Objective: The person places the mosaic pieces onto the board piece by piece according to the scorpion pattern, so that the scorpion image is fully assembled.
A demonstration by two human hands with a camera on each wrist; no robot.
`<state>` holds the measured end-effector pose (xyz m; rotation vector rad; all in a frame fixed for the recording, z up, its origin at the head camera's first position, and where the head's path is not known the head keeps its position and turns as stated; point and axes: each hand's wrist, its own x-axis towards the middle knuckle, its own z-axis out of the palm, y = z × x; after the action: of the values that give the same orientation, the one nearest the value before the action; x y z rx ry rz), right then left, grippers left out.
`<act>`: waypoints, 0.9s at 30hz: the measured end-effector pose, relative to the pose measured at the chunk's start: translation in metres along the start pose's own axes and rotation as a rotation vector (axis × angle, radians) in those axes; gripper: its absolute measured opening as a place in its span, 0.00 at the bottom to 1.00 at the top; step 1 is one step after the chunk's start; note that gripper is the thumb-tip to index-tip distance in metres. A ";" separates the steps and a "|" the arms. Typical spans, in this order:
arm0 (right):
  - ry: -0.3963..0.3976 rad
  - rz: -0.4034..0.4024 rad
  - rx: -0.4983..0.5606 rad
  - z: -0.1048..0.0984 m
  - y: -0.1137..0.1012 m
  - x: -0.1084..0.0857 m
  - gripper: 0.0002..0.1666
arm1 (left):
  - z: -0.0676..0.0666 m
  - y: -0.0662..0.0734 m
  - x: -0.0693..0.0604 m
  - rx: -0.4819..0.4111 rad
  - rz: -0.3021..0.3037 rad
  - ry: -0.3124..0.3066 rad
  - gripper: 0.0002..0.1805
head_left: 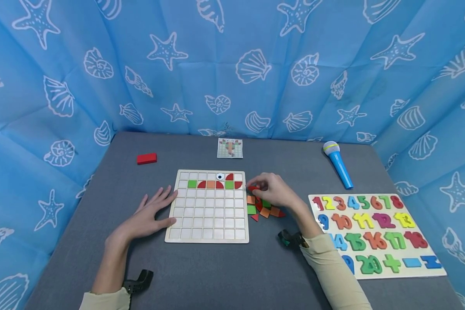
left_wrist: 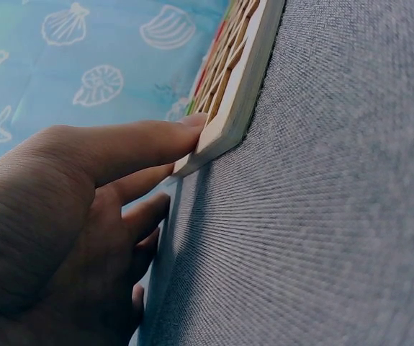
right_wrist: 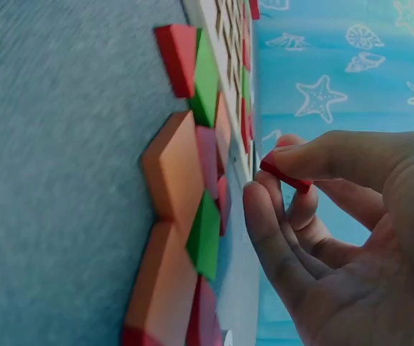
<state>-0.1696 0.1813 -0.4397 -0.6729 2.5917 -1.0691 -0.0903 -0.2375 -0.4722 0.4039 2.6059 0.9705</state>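
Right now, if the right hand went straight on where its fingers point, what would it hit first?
Probably the right edge of the wooden grid board, just beyond the red piece that the right hand pinches. The hand's height is unclear, so it might pass over that edge instead.

Red piece (right_wrist: 286, 174) in the right hand (head_left: 276, 190); orange, green and red tiles (head_left: 265, 212) beside it; beyond, blue curtain (head_left: 217, 64) patterned with white seashells (head_left: 252, 66).

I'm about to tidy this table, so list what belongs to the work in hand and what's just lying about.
In use:
- wooden grid board
- red tile in the right hand
- loose tiles beside the board
- probably pattern card

Seemingly lying about:
- number puzzle
- blue toy microphone
- red block
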 end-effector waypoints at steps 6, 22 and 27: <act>0.014 -0.006 0.059 0.003 -0.010 0.003 0.13 | 0.000 0.000 0.000 0.005 -0.001 -0.002 0.48; -0.005 -0.097 0.199 0.034 -0.044 0.057 0.09 | 0.000 0.001 0.000 0.002 -0.007 -0.002 0.48; -0.024 -0.132 0.214 0.045 -0.054 0.080 0.09 | 0.000 0.000 0.001 0.007 -0.013 -0.004 0.48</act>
<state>-0.2031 0.0806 -0.4369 -0.8067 2.3941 -1.3464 -0.0911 -0.2376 -0.4722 0.3898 2.6060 0.9564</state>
